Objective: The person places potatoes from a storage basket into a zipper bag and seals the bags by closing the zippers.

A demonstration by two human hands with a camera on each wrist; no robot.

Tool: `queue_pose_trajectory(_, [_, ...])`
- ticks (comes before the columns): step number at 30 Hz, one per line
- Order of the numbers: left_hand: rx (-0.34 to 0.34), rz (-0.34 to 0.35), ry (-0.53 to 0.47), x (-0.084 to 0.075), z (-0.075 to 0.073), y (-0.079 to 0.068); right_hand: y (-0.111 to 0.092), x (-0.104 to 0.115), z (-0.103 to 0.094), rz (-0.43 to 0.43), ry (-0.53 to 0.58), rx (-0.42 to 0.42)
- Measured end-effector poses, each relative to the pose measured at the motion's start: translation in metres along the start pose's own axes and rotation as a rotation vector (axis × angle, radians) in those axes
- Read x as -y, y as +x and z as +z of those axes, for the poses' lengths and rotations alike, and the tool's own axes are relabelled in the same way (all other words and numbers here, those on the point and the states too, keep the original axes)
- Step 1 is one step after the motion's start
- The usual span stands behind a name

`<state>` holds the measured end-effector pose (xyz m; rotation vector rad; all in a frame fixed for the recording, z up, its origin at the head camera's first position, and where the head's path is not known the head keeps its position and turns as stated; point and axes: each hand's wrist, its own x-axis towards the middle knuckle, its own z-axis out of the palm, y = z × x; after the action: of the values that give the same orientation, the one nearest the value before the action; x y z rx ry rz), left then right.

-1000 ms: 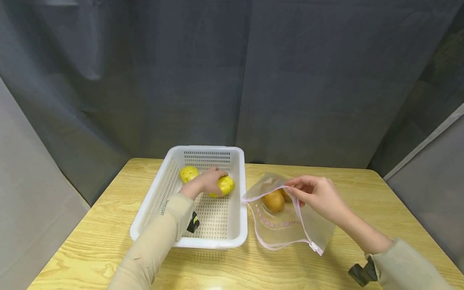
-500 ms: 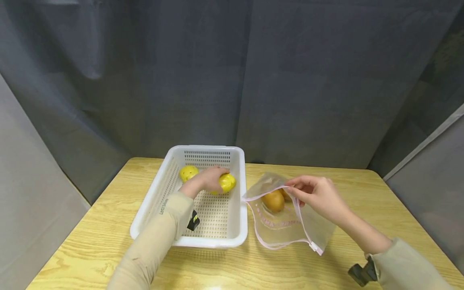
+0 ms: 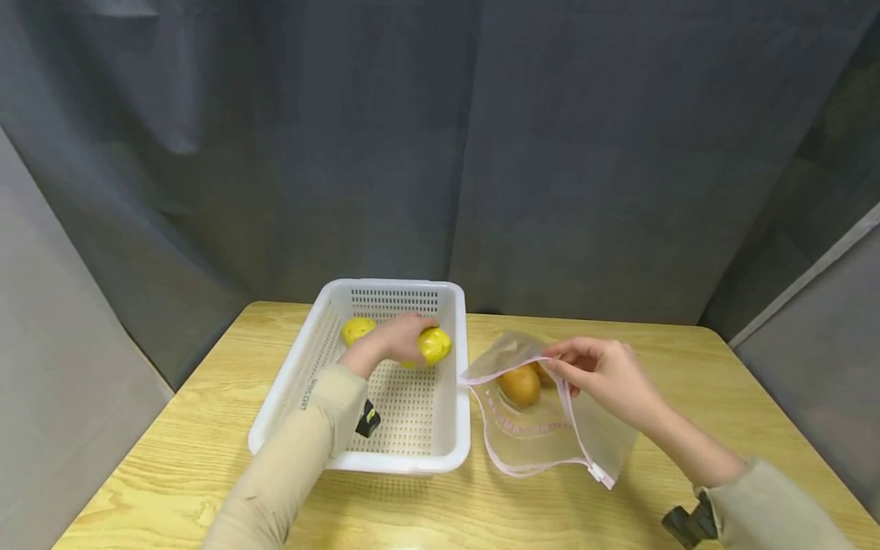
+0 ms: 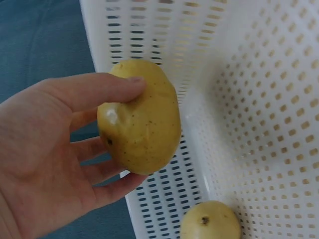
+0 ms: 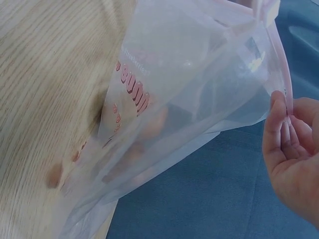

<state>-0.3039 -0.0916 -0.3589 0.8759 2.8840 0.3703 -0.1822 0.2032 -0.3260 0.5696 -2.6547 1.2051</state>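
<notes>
In the head view my left hand point(image 3: 397, 338) is inside the white basket point(image 3: 459, 428), gripping a yellow potato point(image 3: 435, 346) near its right wall. The left wrist view shows the thumb across the spotted potato point(image 4: 144, 124) and fingers behind it. Another yellow potato point(image 3: 357, 329) lies to the left in the basket. My right hand point(image 3: 608, 376) pinches the pink-edged mouth of a clear zip bag point(image 3: 532, 451) between thumb and fingers, holding it up. Inside the bag sit brown, rounded things point(image 3: 520, 386), blurred through the plastic in the right wrist view.
The basket stands on a wooden table point(image 3: 385, 516), with the bag close to its right side. A white slider point(image 3: 596, 472) sits at the bag's near corner. Dark cloth point(image 3: 357, 153) hangs behind the table, and pale panels point(image 3: 48, 367) flank it.
My left hand and the potato have shifted slightly to the right and up within the basket view. The right hand keeps its pinch on the bag, nearly still.
</notes>
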Motion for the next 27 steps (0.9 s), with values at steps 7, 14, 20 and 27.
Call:
queue_pose_trajectory(7, [-0.024, 0.025, -0.014, -0.0006, -0.0080, -0.0034, 0.0004, 0.0010, 0.0000, -0.003, -0.003, -0.012])
queue_pose_trajectory(14, [-0.047, 0.010, -0.031, -0.0020, -0.0094, -0.0071, -0.0009, 0.0020, -0.0028, 0.009, 0.004, -0.003])
queue_pose_trajectory(20, [-0.041, 0.040, -0.014, -0.0059, -0.0094, -0.0064, -0.0016, 0.0029, -0.0059, 0.007, 0.022, -0.008])
queue_pose_trajectory(27, [-0.032, 0.026, -0.023, -0.0101, -0.0097, -0.0057, -0.0038, 0.0021, -0.0074, -0.004, 0.028, -0.018])
